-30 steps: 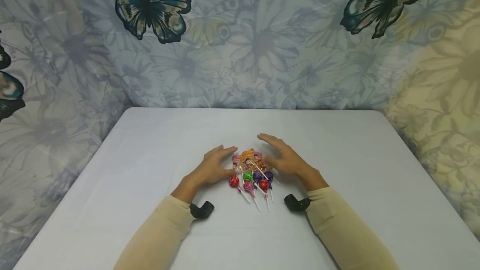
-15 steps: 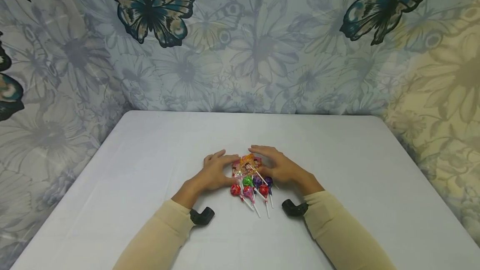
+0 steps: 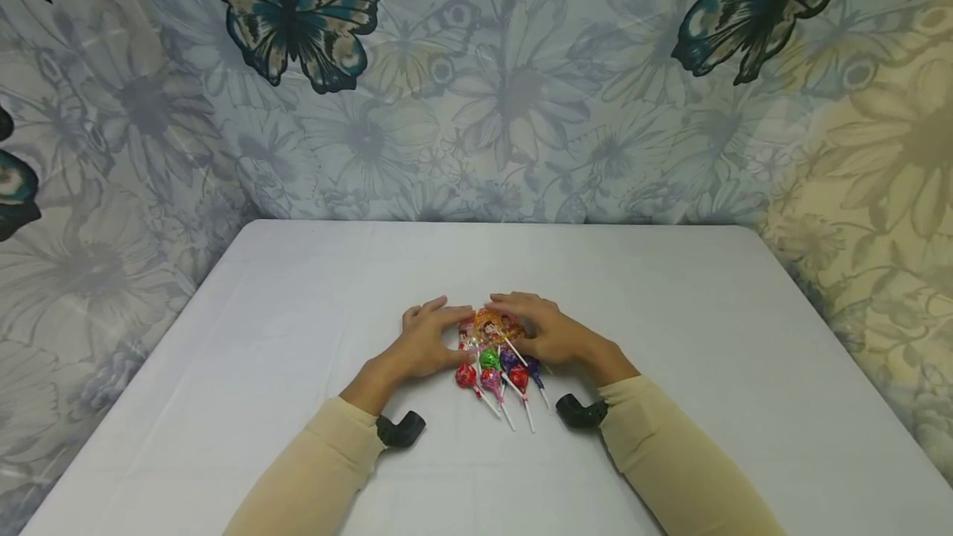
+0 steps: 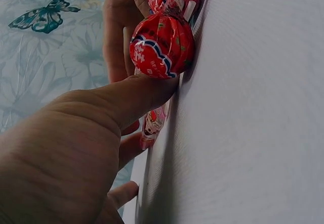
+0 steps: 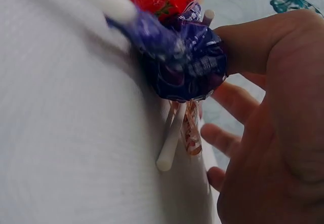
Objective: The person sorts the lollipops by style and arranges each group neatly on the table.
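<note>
A tight pile of wrapped lollipops lies mid-table, with a red lollipop (image 3: pixel 465 375), a green lollipop (image 3: pixel 489 358) and a purple lollipop (image 3: pixel 533 366) among them. White sticks point mostly toward the person. Behind their heads lie orange and pink printed wrappers (image 3: pixel 490 326). My left hand (image 3: pixel 428 343) flanks the pile on its left, fingers extended and thumb at the red lollipop (image 4: pixel 162 46). From the other side, my right hand (image 3: pixel 554 331) reaches over the back of the pile, its thumb against a purple lollipop (image 5: pixel 190 67). Both hands cup the pile loosely; parts of the wrappers are hidden behind the fingers.
A white-covered table (image 3: pixel 335 271) stretches around the pile, backed by a wall hanging (image 3: pixel 514 106) with butterflies and flowers. Each wrist carries a black camera mount, the left mount (image 3: pixel 400 429) and the right mount (image 3: pixel 581 412), below tan sleeves.
My right hand has moved left, in against the pile, nudging the purple lollipop and the wrappers on that side. My left hand has edged in slightly. The head view has tilted a little.
</note>
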`<state>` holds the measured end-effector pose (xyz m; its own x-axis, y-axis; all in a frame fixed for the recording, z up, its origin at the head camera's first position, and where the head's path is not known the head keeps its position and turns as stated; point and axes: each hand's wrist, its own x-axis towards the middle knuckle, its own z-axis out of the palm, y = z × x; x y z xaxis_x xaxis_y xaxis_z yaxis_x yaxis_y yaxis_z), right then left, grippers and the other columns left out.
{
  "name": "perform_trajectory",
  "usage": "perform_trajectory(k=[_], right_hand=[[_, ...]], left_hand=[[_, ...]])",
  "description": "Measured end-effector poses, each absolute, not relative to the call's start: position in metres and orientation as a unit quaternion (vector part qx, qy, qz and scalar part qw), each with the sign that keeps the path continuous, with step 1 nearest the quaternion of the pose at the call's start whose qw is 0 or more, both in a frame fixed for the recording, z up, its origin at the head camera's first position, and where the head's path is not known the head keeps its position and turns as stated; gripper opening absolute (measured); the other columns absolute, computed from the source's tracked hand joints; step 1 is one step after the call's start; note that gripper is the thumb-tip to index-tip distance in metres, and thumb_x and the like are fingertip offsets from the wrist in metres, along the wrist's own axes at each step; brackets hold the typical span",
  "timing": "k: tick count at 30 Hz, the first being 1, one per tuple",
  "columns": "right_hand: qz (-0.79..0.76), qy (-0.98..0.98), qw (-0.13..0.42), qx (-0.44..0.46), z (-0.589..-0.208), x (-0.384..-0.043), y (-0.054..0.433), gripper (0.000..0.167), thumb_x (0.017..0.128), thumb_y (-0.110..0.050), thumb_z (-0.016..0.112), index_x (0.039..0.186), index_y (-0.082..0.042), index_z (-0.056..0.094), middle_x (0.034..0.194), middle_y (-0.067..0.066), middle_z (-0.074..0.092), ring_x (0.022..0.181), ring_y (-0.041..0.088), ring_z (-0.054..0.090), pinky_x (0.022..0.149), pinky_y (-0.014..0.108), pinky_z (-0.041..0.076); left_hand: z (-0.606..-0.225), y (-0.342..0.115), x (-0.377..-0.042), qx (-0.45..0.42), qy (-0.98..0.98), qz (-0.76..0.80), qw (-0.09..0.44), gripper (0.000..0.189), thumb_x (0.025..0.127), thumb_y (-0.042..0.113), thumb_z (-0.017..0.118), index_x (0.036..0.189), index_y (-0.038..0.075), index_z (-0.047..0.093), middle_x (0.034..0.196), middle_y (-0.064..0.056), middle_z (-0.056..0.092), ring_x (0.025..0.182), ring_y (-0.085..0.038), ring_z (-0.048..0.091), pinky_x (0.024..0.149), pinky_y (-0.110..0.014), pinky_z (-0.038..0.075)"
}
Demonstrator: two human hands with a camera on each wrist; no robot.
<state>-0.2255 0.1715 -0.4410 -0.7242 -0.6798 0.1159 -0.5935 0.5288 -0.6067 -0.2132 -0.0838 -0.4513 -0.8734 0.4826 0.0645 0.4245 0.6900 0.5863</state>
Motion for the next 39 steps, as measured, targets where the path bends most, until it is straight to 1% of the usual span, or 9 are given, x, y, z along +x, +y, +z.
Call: perform_trajectory(k=[5,7,11,18,24,27,30,34,39], right_hand=[[-0.323,0.869,0.051,-0.371,-0.4437,-0.2243,0.1719,0.052,0.085,-0.007,0.067,0.135,-0.012,0.058,0.143,0.009,0.047,0.136,0.039,0.030,0.104,0.065,0.016],[-0.329,0.869,0.046,-0.367,-0.4445,-0.2245,0.1729,0.049,0.085,-0.009,0.069,0.133,-0.013,0.060,0.141,0.008,0.049,0.135,0.037,0.031,0.104,0.064,0.018],[-0.336,0.872,0.045,-0.354,-0.4451,-0.2243,0.1753,0.046,0.085,-0.014,0.071,0.130,-0.014,0.063,0.138,0.006,0.049,0.132,0.031,0.036,0.105,0.057,0.024],[-0.353,0.873,0.042,-0.333,-0.4437,-0.2205,0.1765,0.045,0.084,-0.020,0.075,0.128,-0.016,0.064,0.132,0.004,0.049,0.125,0.030,0.040,0.101,0.057,0.031],[-0.350,0.873,0.030,-0.339,-0.4460,-0.2189,0.1752,0.047,0.081,-0.016,0.075,0.126,-0.015,0.065,0.126,0.003,0.051,0.121,0.027,0.045,0.100,0.055,0.034],[-0.355,0.871,0.035,-0.337,-0.4477,-0.2190,0.1751,0.047,0.081,-0.014,0.075,0.127,-0.015,0.065,0.126,0.002,0.051,0.121,0.026,0.046,0.100,0.053,0.035],[-0.358,0.872,0.041,-0.332,-0.4493,-0.2196,0.1751,0.048,0.082,-0.014,0.074,0.128,-0.015,0.064,0.127,0.001,0.050,0.121,0.024,0.046,0.101,0.050,0.035],[-0.356,0.875,0.045,-0.325,-0.4490,-0.2191,0.1754,0.047,0.083,-0.014,0.073,0.129,-0.015,0.064,0.128,0.001,0.050,0.121,0.023,0.046,0.101,0.048,0.036],[-0.359,0.879,0.051,-0.310,-0.4456,-0.2164,0.1750,0.047,0.083,-0.016,0.074,0.129,-0.015,0.064,0.129,0.001,0.049,0.122,0.025,0.046,0.101,0.050,0.036]], left_hand=[[-0.4536,-0.0838,-0.2126,0.251,0.916,0.310,0.041,0.067,0.076,0.037,0.082,0.135,0.015,0.058,0.137,0.001,0.054,0.139,-0.027,0.026,0.108,-0.051,0.008],[-0.4541,-0.0837,-0.2132,0.254,0.915,0.312,0.033,0.067,0.076,0.036,0.082,0.134,0.013,0.059,0.136,0.000,0.054,0.138,-0.027,0.028,0.108,-0.050,0.008],[-0.4548,-0.0837,-0.2149,0.258,0.915,0.310,0.019,0.065,0.076,0.036,0.082,0.133,0.012,0.059,0.134,-0.002,0.055,0.135,-0.025,0.032,0.108,-0.048,0.011],[-0.4531,-0.0848,-0.2148,0.254,0.917,0.307,0.009,0.065,0.077,0.035,0.081,0.132,0.009,0.060,0.134,-0.005,0.054,0.131,-0.025,0.038,0.107,-0.048,0.015],[-0.4542,-0.0866,-0.2125,0.254,0.905,0.342,0.009,0.064,0.076,0.029,0.082,0.131,0.004,0.059,0.133,-0.007,0.055,0.128,-0.029,0.043,0.109,-0.047,0.018],[-0.4550,-0.0873,-0.2124,0.246,0.901,0.358,0.012,0.064,0.076,0.027,0.083,0.131,0.004,0.059,0.134,-0.005,0.054,0.128,-0.032,0.042,0.108,-0.048,0.023],[-0.4563,-0.0879,-0.2135,0.244,0.894,0.376,0.011,0.064,0.075,0.023,0.083,0.131,0.003,0.059,0.133,-0.005,0.055,0.127,-0.032,0.042,0.106,-0.046,0.028],[-0.4578,-0.0883,-0.2147,0.246,0.885,0.395,0.009,0.064,0.075,0.019,0.083,0.131,-0.001,0.057,0.131,-0.007,0.055,0.127,-0.029,0.044,0.106,-0.042,0.030],[-0.4575,-0.0896,-0.2159,0.240,0.883,0.404,-0.010,0.064,0.076,0.018,0.083,0.131,-0.001,0.057,0.131,-0.007,0.055,0.126,-0.028,0.046,0.105,-0.040,0.032]])
